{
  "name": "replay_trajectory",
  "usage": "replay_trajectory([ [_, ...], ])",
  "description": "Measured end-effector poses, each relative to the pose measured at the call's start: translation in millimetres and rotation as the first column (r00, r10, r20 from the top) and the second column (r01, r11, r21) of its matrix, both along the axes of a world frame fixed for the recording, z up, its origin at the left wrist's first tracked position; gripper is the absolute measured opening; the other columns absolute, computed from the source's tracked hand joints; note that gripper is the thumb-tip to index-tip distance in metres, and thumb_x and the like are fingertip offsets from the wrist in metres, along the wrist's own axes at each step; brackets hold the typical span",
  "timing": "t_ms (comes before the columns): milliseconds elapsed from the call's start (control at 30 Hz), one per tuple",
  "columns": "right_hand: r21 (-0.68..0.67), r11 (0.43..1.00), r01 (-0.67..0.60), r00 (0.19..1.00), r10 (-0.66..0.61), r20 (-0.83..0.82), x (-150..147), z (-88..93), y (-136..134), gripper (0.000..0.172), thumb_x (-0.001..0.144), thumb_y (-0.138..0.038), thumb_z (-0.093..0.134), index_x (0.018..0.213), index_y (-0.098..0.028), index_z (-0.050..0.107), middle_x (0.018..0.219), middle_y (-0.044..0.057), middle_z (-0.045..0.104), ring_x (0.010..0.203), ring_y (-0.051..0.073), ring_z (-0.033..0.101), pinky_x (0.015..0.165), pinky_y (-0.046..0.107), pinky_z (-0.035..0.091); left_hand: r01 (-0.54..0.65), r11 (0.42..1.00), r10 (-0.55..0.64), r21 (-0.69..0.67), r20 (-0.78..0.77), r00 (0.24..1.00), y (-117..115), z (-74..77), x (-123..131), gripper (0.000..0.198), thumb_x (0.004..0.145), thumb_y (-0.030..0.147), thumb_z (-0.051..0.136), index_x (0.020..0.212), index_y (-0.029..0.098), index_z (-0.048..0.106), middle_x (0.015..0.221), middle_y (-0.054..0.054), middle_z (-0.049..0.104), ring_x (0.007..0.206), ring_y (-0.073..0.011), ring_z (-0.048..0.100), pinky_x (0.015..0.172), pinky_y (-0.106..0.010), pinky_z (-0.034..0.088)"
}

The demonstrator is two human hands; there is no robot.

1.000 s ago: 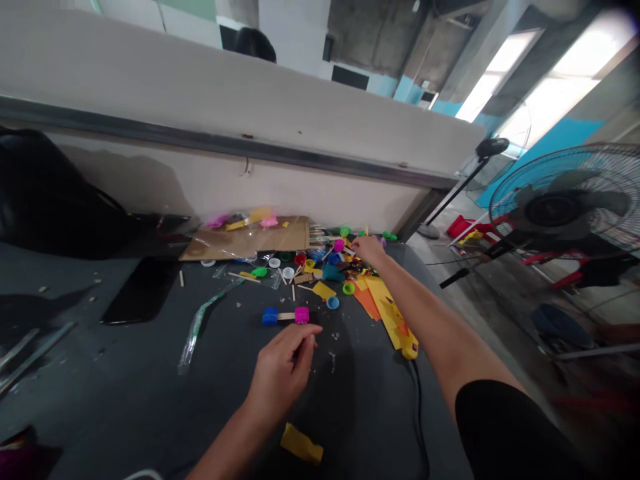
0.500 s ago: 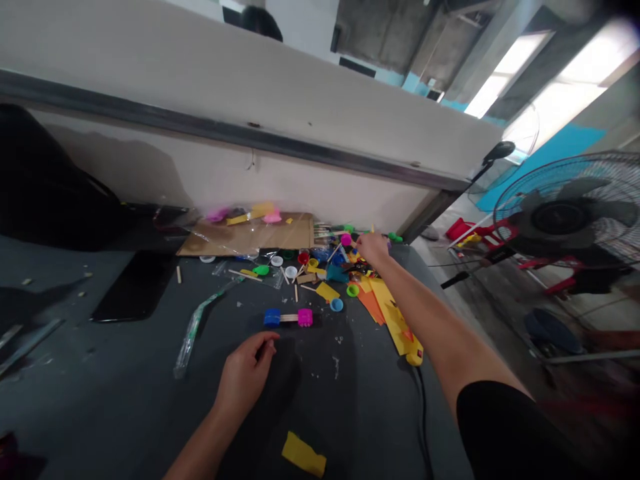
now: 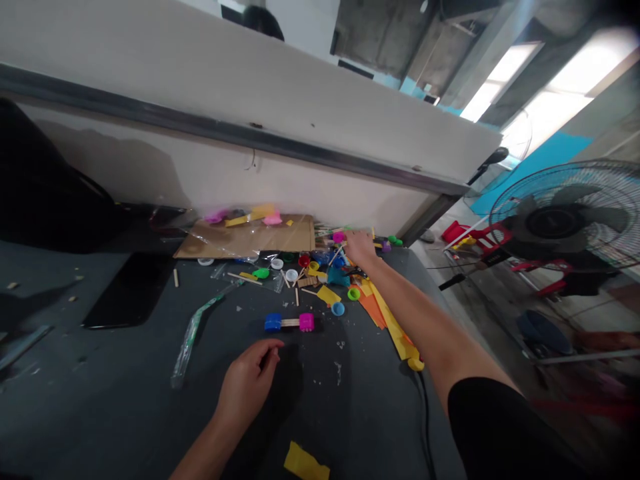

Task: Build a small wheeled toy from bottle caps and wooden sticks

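Observation:
On the grey table, my left hand (image 3: 250,373) rests with its fingers curled in and nothing visible in them. Just beyond its fingertips lies a small piece (image 3: 290,323) made of wooden sticks, with a blue plastic block at one end and a pink one at the other. My right hand (image 3: 361,249) reaches far into the pile of craft bits near the partition, and its fingertips are hidden among them. Near it are a pink cap (image 3: 339,237), a teal piece (image 3: 339,276) and a green ring-like cap (image 3: 353,293).
A yellow glue gun (image 3: 415,364) with a black cable and orange and yellow sheets lie under my right forearm. Cardboard (image 3: 240,243), a black phone (image 3: 130,290), a plastic-wrapped tube (image 3: 193,337) and a yellow scrap (image 3: 306,461) are about. A fan (image 3: 553,220) stands right.
My right hand has shifted slightly left within the pile and turned more palm-down. My left hand stays almost where it was, a little nearer me in the view.

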State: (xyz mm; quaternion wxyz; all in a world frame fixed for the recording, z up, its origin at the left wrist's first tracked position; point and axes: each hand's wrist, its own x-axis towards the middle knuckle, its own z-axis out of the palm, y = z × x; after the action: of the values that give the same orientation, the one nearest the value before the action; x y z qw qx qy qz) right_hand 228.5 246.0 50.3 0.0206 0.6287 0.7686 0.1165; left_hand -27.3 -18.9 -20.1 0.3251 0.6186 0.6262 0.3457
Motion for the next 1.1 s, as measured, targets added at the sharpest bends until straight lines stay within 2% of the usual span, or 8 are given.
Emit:
replay_trajectory([
  [333, -0.108, 0.904, -0.413, 0.911, 0.407, -0.069, -4.5, -5.4, -7.3, 0.022, 0.084, -0.017, 0.052, 0.093, -0.02, 0.072, 0.101, 0.012, 0.064, 0.107, 0.028, 0.046, 0.085, 0.038, 0.033, 0.012, 1.0, -0.012, 0.004, 0.014, 1.0, 0.1, -0.2, 0.6, 0.024, 0.087, 0.032, 0.044, 0.095, 0.024, 0.065, 0.079, 0.0, 0.067, 0.072, -0.016, 0.064, 0.066, -0.026, 0.048],
  [533, 0.044, 0.89, -0.454, 0.855, 0.449, -0.26, -2.1, 25.5, -12.9, 0.019, 0.088, -0.019, 0.049, 0.093, -0.017, 0.068, 0.099, 0.009, 0.068, 0.098, 0.023, 0.054, 0.089, 0.037, 0.038, -0.004, 1.0, 0.005, -0.017, 0.061, 0.998, 0.1, -0.8, 0.7, 0.024, 0.087, 0.033, 0.044, 0.095, 0.024, 0.065, 0.078, 0.0, 0.066, 0.069, -0.0158, 0.064, 0.064, -0.025, 0.049],
  [600, 0.291, 0.885, -0.364, 0.698, 0.466, -0.543, -3.8, 42.6, -38.9, 0.016, 0.089, -0.024, 0.049, 0.094, -0.019, 0.063, 0.094, 0.007, 0.068, 0.092, 0.021, 0.057, 0.084, 0.036, 0.043, -0.009, 1.0, 0.01, -0.016, 0.089, 0.996, -0.6, 0.2, 0.7, 0.025, 0.087, 0.034, 0.045, 0.096, 0.023, 0.065, 0.079, -0.001, 0.067, 0.068, -0.0158, 0.064, 0.063, -0.025, 0.05],
  [667, 0.428, 0.879, -0.211, 0.409, 0.477, -0.778, -8.7, 55.5, -78.9, 0.011, 0.09, -0.029, 0.05, 0.094, -0.022, 0.057, 0.09, 0.004, 0.067, 0.083, 0.018, 0.06, 0.076, 0.032, 0.047, -0.028, 1.0, 0.029, -0.01, 0.11, 0.994, -2.7, 3.9, 1.3, 0.026, 0.087, 0.035, 0.045, 0.097, 0.023, 0.065, 0.08, -0.002, 0.067, 0.067, -0.0156, 0.063, 0.061, -0.025, 0.05],
  [767, 0.332, 0.943, -0.031, 0.0, 0.332, -0.943, -22.9, 53.9, -149.5, 0.009, 0.09, -0.032, 0.052, 0.093, -0.023, 0.052, 0.078, -0.001, 0.065, 0.059, 0.012, 0.057, 0.055, 0.025, 0.047, -0.078, 0.997, 0.077, -0.003, 0.171, 0.982, -8.3, 14.0, 4.4, 0.028, 0.087, 0.037, 0.046, 0.099, 0.022, 0.065, 0.078, -0.001, 0.067, 0.061, -0.0144, 0.061, 0.057, -0.024, 0.049],
  [833, 0.141, 0.989, -0.051, -0.195, 0.129, -0.972, -35.3, 37.0, -190.6, 0.012, 0.088, -0.033, 0.056, 0.091, -0.023, 0.052, 0.073, -0.002, 0.064, 0.054, 0.011, 0.055, 0.048, 0.022, 0.045, -0.065, 0.998, 0.067, -0.015, 0.252, 0.965, -12.4, 21.5, 8.3, 0.03, 0.087, 0.041, 0.046, 0.099, 0.021, 0.065, 0.076, -0.001, 0.067, 0.058, -0.0136, 0.059, 0.056, -0.024, 0.048],
  [933, -0.115, 0.991, -0.064, -0.316, -0.129, -0.94, -53.0, 3.6, -230.3, 0.016, 0.084, -0.035, 0.06, 0.083, -0.021, 0.053, 0.069, -0.002, 0.064, 0.052, 0.01, 0.055, 0.045, 0.021, 0.046, 0.077, 0.993, -0.037, -0.09, 0.382, 0.923, -17.5, 30.4, 15.9, 0.034, 0.088, 0.044, 0.045, 0.096, 0.019, 0.066, 0.078, -0.003, 0.069, 0.063, -0.0147, 0.061, 0.058, -0.024, 0.05],
  [1100, -0.226, 0.97, -0.086, -0.356, -0.242, -0.902, -71.9, -14.4, -244.0, 0.017, 0.079, -0.036, 0.064, 0.078, -0.022, 0.054, 0.066, -0.002, 0.063, 0.052, 0.011, 0.057, 0.043, 0.021, 0.047, 0.318, 0.933, -0.193, -0.168, 0.513, 0.836, -22.5, 38.1, 23.9, 0.03, 0.086, 0.04, 0.048, 0.099, 0.019, 0.065, 0.073, -0.002, 0.066, 0.056, -0.0123, 0.058, 0.054, -0.023, 0.047],
])
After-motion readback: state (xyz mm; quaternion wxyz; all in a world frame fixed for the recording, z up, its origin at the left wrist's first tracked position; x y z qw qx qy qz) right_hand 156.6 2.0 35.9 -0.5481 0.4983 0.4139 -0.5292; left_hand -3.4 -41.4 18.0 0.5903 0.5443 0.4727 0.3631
